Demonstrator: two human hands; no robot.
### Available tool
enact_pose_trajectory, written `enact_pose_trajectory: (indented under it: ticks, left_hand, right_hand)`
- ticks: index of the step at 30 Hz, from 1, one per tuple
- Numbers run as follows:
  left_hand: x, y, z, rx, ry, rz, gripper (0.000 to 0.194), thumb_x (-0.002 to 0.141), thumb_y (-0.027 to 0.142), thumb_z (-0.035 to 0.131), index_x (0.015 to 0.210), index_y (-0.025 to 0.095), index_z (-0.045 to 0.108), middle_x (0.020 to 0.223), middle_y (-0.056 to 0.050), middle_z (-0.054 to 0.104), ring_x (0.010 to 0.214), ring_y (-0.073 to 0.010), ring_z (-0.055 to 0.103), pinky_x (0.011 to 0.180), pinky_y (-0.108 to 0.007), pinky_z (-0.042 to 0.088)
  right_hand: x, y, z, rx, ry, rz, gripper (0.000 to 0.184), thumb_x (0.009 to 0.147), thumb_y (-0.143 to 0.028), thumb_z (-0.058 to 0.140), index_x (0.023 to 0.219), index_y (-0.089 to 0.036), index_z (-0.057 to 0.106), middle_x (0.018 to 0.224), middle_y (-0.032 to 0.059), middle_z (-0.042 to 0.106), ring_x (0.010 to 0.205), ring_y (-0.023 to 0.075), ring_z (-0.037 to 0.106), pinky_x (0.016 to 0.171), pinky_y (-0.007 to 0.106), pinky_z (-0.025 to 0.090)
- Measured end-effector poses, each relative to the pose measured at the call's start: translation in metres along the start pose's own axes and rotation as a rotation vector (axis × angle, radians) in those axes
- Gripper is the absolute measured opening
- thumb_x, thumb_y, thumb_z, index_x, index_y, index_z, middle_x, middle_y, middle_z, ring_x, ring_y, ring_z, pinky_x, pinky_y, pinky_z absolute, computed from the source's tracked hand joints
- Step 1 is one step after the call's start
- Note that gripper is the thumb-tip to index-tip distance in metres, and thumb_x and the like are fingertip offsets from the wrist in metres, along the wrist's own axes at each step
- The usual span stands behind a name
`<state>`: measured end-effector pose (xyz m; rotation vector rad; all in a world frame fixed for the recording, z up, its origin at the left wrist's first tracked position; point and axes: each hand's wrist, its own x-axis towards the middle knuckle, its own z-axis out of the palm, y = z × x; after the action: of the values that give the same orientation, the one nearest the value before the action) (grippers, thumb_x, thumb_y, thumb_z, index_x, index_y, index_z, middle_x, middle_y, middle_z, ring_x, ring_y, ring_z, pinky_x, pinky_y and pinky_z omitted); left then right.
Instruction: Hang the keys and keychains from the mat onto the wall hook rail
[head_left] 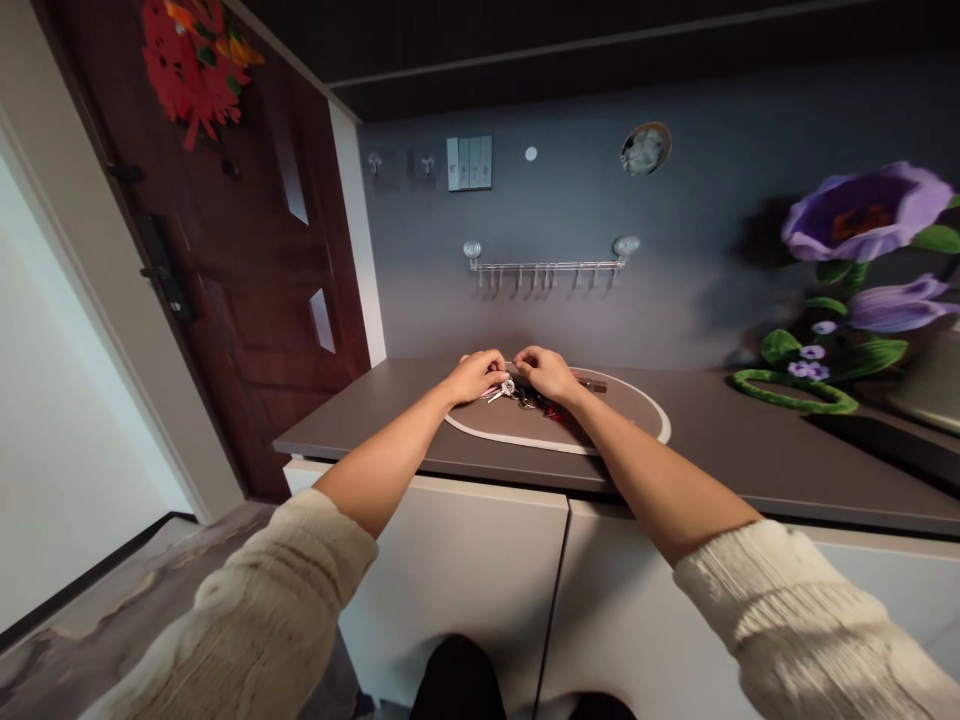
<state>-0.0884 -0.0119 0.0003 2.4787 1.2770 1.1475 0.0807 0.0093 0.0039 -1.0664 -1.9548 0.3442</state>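
Both hands are over an oval mat with a pale border on the counter. My left hand is closed, its fingers pinched on a bunch of silver keys that shows below the fingertips. Close by on the right, my right hand is also closed, thumb and fingers together. What it pinches, if anything, is too small to make out. Between and below the hands lie dark key rings and a small red item. A brown strip-like item lies right of my right hand.
Above the mat, a clear hook rail is fixed to the grey wall. Purple artificial flowers stand on the counter at the right. A dark red door is at the left. White cabinet doors are below.
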Motion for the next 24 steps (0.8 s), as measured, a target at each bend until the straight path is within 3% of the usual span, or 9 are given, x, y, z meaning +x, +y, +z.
enact_pose_trajectory:
  ticks: [7,16,24]
  left_hand:
    - [0.0005,0.0066,-0.0063,0.053,0.099,-0.007,0.004,0.075,0.021,0.052,0.073,0.019,0.054,0.075,0.001,0.059,0.075,-0.0134,0.049,0.076,-0.025,0.033]
    - [0.0027,0.0002,-0.0056,-0.027,0.095,0.064,0.006,0.076,0.022,0.049,0.077,0.017,0.052,0.077,0.000,0.057,0.073,-0.0118,0.048,0.071,-0.023,0.034]
    - [0.0044,0.0008,-0.0081,-0.070,0.125,0.079,0.007,0.076,0.022,0.048,0.076,0.016,0.051,0.079,-0.001,0.056,0.076,-0.0117,0.047,0.073,-0.023,0.036]
  right_hand:
    - [0.0009,-0.0015,0.0014,0.096,-0.134,-0.053,0.012,0.067,-0.016,0.060,0.077,-0.019,0.065,0.075,0.0012,0.064,0.067,0.0133,0.051,0.069,0.025,0.037]
    - [0.0061,0.0031,0.0051,0.218,-0.192,-0.057,0.019,0.069,-0.020,0.060,0.087,-0.017,0.065,0.084,0.0031,0.064,0.075,0.0141,0.052,0.072,0.025,0.038]
    - [0.0055,0.0001,0.0039,0.374,-0.181,-0.004,0.015,0.072,-0.028,0.061,0.077,-0.014,0.059,0.068,-0.0003,0.056,0.062,0.0089,0.044,0.064,0.022,0.037]
